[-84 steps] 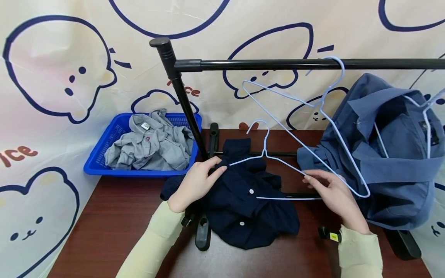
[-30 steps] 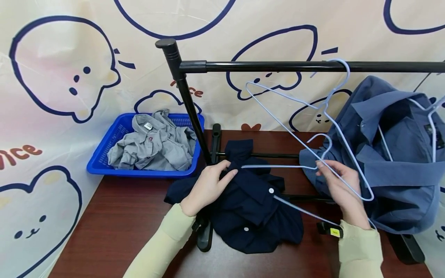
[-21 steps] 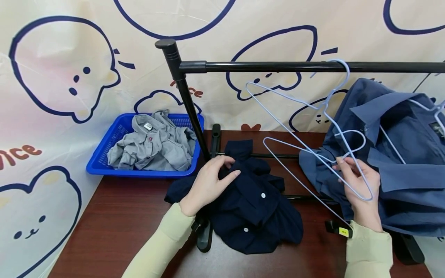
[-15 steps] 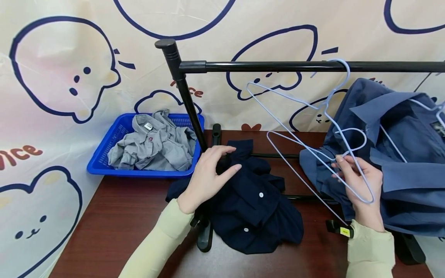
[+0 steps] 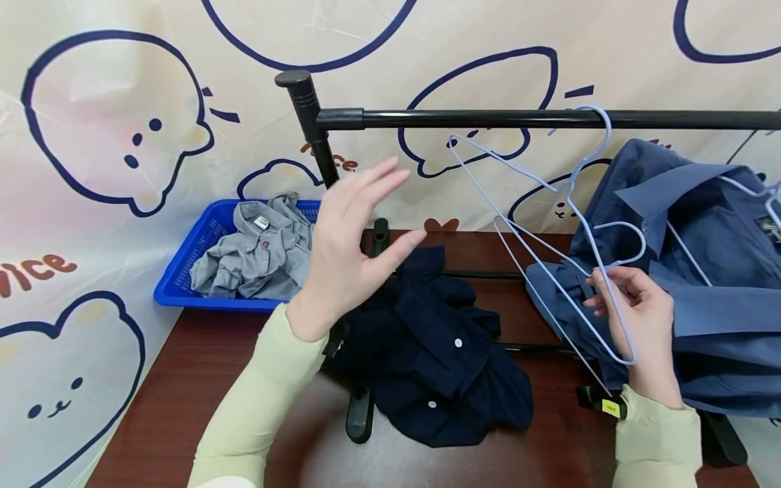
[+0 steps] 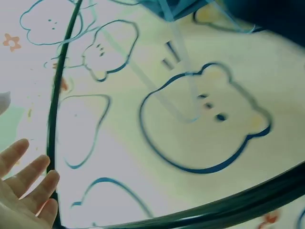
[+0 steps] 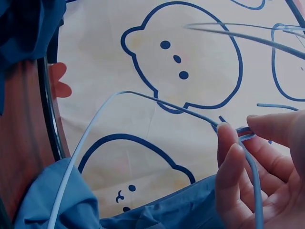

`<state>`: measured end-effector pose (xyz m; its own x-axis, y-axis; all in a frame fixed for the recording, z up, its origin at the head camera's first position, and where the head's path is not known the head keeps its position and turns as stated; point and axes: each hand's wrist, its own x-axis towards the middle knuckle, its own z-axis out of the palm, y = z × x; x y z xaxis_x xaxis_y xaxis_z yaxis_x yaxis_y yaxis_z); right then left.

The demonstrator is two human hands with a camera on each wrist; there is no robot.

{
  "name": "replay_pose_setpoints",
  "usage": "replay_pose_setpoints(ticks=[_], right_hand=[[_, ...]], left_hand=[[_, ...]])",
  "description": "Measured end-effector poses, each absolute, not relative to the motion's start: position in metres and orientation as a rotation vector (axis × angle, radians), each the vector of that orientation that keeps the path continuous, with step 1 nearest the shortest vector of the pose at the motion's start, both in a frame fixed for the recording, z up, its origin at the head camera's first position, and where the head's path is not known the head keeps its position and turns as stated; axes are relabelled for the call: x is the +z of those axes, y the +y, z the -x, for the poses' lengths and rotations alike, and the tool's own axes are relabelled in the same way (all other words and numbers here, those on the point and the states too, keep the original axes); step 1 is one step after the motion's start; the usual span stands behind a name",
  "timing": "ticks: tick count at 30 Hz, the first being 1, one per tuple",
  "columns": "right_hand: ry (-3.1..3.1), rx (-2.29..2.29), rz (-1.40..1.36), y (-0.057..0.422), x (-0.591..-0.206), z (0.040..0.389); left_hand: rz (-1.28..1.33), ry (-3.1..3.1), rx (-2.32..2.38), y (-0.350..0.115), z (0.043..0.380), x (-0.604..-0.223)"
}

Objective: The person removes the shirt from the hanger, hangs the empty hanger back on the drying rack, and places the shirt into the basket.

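Observation:
My right hand (image 5: pixel 643 322) pinches a pale blue wire clothes hanger (image 5: pixel 642 238) at its neck, just under the hook. In the right wrist view, thumb and fingertips close on the neck of this clothes hanger (image 7: pixel 167 102), and its frame is bare. My left hand (image 5: pixel 344 254) is raised beside the rack's left post, fingers straight and apart, thumb out, holding nothing. Below it a dark navy shirt (image 5: pixel 421 352) with white buttons lies crumpled on the table. Another bare hanger (image 5: pixel 607 135) hangs from the black bar and overlaps the right hand in the head view.
The black garment rack's bar (image 5: pixel 464 119) runs across the scene. At right a slate-blue shirt (image 5: pixel 714 359) hangs on a hanger. A blue basket (image 5: pixel 183 285) with a grey shirt (image 5: pixel 262 251) stands at the back left of the brown table (image 5: pixel 201 379).
The held hanger has come out of the navy shirt and moved right with my right hand. My left hand has let go of the shirt and risen. The hanging bare hanger has turned a little.

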<state>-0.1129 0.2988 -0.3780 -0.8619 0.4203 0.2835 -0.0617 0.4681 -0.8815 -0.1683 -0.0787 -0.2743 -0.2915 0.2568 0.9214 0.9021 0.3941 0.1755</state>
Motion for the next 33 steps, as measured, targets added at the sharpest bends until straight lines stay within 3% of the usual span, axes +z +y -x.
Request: replay_pose_setpoints(ticks=[10, 16, 33], right_hand=[[-1.997, 1.692, 0.164, 0.299, -0.368, 0.115], [-2.033, 1.585, 0.158, 0.298, -0.362, 0.116], [-1.978, 1.457, 0.047, 0.296, -0.329, 0.123]], left_hand=[[0.986, -1.729, -0.674, -0.066, 0.193, -0.224], [0.895, -1.771, -0.511, -0.057, 0.21, -0.225], [0.692, -1.522, -0.636, -0.032, 0.226, -0.226]])
